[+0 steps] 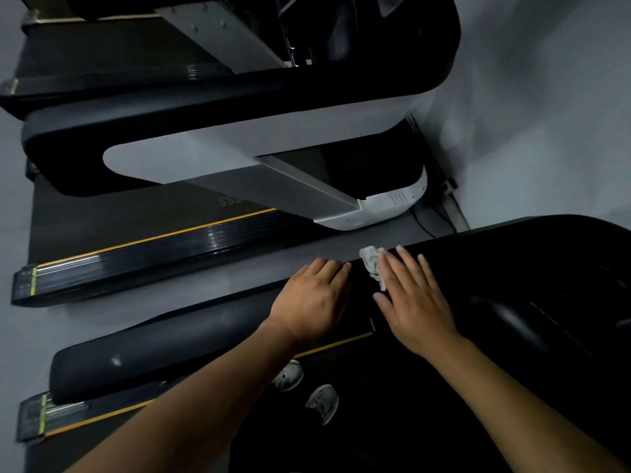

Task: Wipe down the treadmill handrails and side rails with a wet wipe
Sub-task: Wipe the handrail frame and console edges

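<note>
Black and glossy, the handrail (191,339) runs from lower left up to the right, the largest thing near the camera. Beyond it, across a strip of grey floor (211,278), stands another treadmill (239,145) with a white arm. The left hand (312,302) lies flat on the handrail, fingers together, gripping nothing. Just right of it, the right hand (415,302) presses down with fingers spread, pinning a crumpled white wipe (372,264) against the handrail's top. Below the handrail, two shoes (307,390) show.
</note>
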Demonstrator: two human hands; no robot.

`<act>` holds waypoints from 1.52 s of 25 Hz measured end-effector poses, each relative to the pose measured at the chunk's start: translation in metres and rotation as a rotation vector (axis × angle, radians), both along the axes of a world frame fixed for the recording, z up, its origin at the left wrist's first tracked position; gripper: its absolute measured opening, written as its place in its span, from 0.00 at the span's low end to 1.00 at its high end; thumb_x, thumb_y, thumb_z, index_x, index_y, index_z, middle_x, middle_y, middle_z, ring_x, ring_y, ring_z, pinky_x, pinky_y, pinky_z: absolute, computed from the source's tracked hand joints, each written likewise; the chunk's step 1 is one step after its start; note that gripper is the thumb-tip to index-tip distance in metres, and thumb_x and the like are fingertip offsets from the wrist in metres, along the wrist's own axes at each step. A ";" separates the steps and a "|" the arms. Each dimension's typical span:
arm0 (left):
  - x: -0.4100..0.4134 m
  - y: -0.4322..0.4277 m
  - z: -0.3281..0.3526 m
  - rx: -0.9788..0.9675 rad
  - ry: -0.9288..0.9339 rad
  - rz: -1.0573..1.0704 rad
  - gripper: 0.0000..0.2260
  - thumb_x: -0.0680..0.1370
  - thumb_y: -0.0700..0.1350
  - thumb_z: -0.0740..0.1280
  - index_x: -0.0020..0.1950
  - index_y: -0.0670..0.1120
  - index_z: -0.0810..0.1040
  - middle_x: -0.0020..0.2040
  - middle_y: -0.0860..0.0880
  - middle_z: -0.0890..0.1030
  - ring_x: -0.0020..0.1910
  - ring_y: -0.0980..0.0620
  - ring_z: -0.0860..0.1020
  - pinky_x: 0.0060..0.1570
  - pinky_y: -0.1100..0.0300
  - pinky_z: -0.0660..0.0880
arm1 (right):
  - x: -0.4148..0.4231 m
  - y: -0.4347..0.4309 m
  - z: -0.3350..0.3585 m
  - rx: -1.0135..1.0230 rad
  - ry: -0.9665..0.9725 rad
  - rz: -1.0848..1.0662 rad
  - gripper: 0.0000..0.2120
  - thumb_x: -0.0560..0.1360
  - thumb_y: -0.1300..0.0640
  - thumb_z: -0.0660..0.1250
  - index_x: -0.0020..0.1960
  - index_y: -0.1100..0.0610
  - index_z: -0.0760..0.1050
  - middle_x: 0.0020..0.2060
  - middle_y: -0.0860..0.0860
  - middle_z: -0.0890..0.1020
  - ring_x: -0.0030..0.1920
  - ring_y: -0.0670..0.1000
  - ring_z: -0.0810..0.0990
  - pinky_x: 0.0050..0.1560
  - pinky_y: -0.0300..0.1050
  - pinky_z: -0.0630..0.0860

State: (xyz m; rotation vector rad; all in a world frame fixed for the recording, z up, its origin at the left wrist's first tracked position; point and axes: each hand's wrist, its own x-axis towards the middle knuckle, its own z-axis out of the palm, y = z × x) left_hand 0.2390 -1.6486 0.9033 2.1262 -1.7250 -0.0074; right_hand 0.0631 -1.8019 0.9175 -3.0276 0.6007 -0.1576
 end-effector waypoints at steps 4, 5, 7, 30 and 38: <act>0.000 0.000 -0.001 0.002 0.010 0.007 0.19 0.85 0.49 0.61 0.71 0.40 0.75 0.59 0.43 0.80 0.54 0.42 0.77 0.53 0.49 0.76 | -0.002 0.001 -0.011 0.036 -0.355 -0.237 0.15 0.82 0.57 0.62 0.65 0.57 0.82 0.61 0.51 0.83 0.61 0.58 0.77 0.65 0.64 0.73; 0.000 0.000 -0.001 0.001 0.012 0.005 0.18 0.85 0.49 0.61 0.71 0.40 0.75 0.59 0.43 0.80 0.54 0.42 0.77 0.53 0.49 0.76 | 0.003 -0.001 -0.011 0.061 -0.421 -0.297 0.13 0.81 0.58 0.64 0.62 0.55 0.83 0.56 0.49 0.85 0.56 0.57 0.77 0.58 0.62 0.75; 0.000 0.000 -0.001 0.008 0.016 -0.001 0.18 0.84 0.49 0.62 0.71 0.40 0.75 0.59 0.43 0.80 0.54 0.42 0.77 0.54 0.48 0.77 | 0.014 -0.003 -0.008 0.060 -0.460 -0.378 0.11 0.80 0.60 0.66 0.58 0.53 0.85 0.52 0.47 0.85 0.51 0.57 0.77 0.51 0.61 0.75; 0.002 0.002 -0.003 -0.135 0.012 -0.135 0.14 0.83 0.45 0.66 0.64 0.39 0.81 0.61 0.42 0.81 0.56 0.40 0.79 0.55 0.46 0.78 | -0.002 0.071 -0.020 0.040 -0.060 -0.075 0.36 0.82 0.42 0.56 0.80 0.65 0.60 0.81 0.61 0.60 0.82 0.59 0.57 0.79 0.57 0.59; 0.001 0.000 -0.003 -0.126 -0.002 -0.131 0.15 0.84 0.44 0.64 0.65 0.37 0.80 0.60 0.40 0.81 0.56 0.39 0.79 0.57 0.46 0.78 | -0.014 0.074 -0.017 -0.053 -0.007 -0.257 0.36 0.80 0.42 0.58 0.80 0.63 0.61 0.81 0.58 0.61 0.75 0.60 0.65 0.70 0.60 0.66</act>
